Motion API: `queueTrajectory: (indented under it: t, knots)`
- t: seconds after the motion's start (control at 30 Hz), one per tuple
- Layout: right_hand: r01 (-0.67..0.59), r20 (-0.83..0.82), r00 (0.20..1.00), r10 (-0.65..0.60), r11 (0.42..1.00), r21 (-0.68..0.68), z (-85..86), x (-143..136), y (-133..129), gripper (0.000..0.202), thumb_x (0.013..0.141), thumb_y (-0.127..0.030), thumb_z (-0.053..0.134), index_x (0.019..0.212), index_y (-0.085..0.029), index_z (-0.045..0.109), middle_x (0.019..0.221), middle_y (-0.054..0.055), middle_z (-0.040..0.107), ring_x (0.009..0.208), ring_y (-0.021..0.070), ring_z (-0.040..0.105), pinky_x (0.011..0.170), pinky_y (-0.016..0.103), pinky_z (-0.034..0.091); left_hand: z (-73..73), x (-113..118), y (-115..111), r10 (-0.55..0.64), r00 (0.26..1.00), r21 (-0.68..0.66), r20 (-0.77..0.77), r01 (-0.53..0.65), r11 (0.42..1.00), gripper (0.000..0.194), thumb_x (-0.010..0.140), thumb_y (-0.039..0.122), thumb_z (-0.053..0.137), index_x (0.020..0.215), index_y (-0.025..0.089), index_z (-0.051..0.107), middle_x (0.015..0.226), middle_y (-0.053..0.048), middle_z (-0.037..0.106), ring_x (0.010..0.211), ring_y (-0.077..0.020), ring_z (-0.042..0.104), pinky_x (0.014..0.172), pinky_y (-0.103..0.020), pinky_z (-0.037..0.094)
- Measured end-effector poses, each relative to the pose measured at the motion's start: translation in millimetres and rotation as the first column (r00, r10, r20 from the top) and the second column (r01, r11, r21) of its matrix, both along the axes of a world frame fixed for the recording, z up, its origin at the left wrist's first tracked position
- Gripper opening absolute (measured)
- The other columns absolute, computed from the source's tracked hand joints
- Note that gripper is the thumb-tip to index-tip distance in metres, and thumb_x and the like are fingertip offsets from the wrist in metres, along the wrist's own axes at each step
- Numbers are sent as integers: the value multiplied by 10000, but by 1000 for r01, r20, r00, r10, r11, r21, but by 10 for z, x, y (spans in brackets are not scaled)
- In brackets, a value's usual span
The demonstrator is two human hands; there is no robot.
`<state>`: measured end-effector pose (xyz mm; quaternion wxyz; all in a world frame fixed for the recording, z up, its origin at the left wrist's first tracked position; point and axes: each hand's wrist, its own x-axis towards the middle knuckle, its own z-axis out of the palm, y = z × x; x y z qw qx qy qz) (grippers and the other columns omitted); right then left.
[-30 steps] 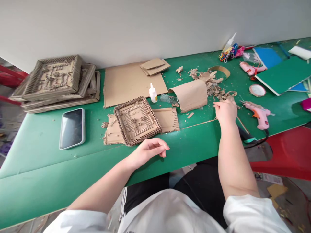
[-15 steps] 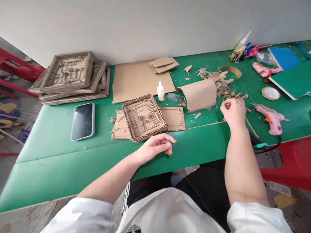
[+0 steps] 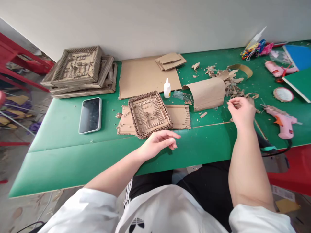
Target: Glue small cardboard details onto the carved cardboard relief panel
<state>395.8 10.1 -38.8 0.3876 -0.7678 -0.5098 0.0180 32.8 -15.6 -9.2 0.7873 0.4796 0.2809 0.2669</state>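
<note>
My left hand (image 3: 160, 144) rests beside the near edge of a square cardboard frame model (image 3: 150, 114), its fingers loosely apart and holding nothing. The model lies on a flat cardboard strip (image 3: 180, 117) with a frayed right end. On the right, my right hand (image 3: 241, 111) is closed in a pinch near a heap of torn cardboard scraps (image 3: 232, 81); what its fingertips hold, if anything, is too small to make out. A curved cardboard sheet (image 3: 209, 94) sits between the hands, partly over a clear stencil ruler (image 3: 182, 95).
Stacked cardboard models (image 3: 77, 68) stand at the back left, with a phone (image 3: 90, 115) in front. A white glue bottle (image 3: 167, 88) stands behind the model. Pink glue guns (image 3: 283, 121), a tape roll (image 3: 283, 94) and a green book (image 3: 300, 81) lie at the right.
The view has shifted, so the table's things appear farther right. Both hands have stayed in nearly the same places, my right one still pinched beside the scraps.
</note>
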Motion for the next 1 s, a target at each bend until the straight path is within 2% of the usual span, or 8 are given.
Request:
queueTrajectory:
  t: [0.13, 0.33, 0.4, 0.5, 0.63, 0.73, 0.8, 1.0]
  knots:
    - [-30, -10, 999, 30, 999, 12, 0, 1, -4, 201, 727, -243, 563, 900, -211, 662, 797, 41, 701, 721, 201, 662, 728, 373, 545, -17, -14, 6, 0, 1000, 31, -1, 0, 1000, 236, 773, 370, 690, 843, 145, 705, 649, -15, 657, 624, -92, 599, 638, -226, 505]
    - [-36, 45, 998, 40, 994, -100, 77, -48, -23, 218, 782, -331, 537, 843, -230, 720, 808, 56, 727, 706, 226, 657, 719, 383, 530, -39, -3, 4, 17, 1000, 19, 17, -18, 1000, 269, 758, 398, 702, 788, 131, 682, 623, -20, 635, 611, -107, 584, 633, -250, 489]
    - [-29, 61, 998, 36, 993, -114, 78, -44, -27, 240, 791, -343, 526, 847, -221, 726, 836, 66, 732, 718, 229, 654, 722, 370, 517, -12, -1, 16, 28, 993, -72, 119, -20, 997, 336, 776, 452, 667, 657, 140, 625, 555, -2, 569, 568, -107, 551, 585, -251, 460]
    - [-20, 76, 997, 27, 995, -100, 51, -19, -29, 256, 786, -333, 529, 881, -197, 725, 892, 88, 735, 727, 228, 638, 724, 354, 496, 40, -25, 49, 43, 962, -297, 271, 40, 954, 579, 785, 562, 595, 428, 169, 363, 413, 41, 327, 432, -84, 402, 472, -248, 376]
    - [-40, 63, 997, 46, 995, -92, 12, 9, -17, 242, 775, -297, 528, 896, -191, 709, 905, 98, 730, 712, 224, 613, 711, 346, 477, -4, -95, 70, -11, 954, -374, 300, 128, 919, 790, 591, 776, 599, 365, 190, 119, 346, 60, 61, 330, -75, 229, 364, -262, 272]
    - [-54, 69, 996, 60, 995, -82, 2, 21, 0, 210, 762, -271, 521, 855, -190, 691, 922, 99, 720, 730, 225, 605, 737, 356, 471, -121, -139, 52, -141, 937, -354, 318, 255, 900, 828, 330, 898, 576, 328, 212, 113, 323, 65, 8, 296, -90, 229, 340, -298, 287]
    - [-57, 95, 993, 64, 995, -78, 2, 29, 10, 194, 754, -261, 514, 829, -184, 676, 916, 109, 708, 752, 233, 602, 753, 369, 471, -186, -154, 39, -204, 922, -338, 328, 316, 886, 828, 234, 911, 569, 318, 217, 124, 309, 65, 18, 286, -95, 241, 341, -316, 307]
    - [-61, 133, 988, 72, 995, -82, 22, 35, -1, 153, 772, -262, 483, 787, -210, 626, 896, 104, 681, 824, 261, 601, 794, 433, 486, -218, -159, 34, -254, 898, -243, 359, 352, 904, 817, 250, 938, 520, 349, 225, 133, 314, 73, 40, 284, -99, 252, 354, -339, 329]
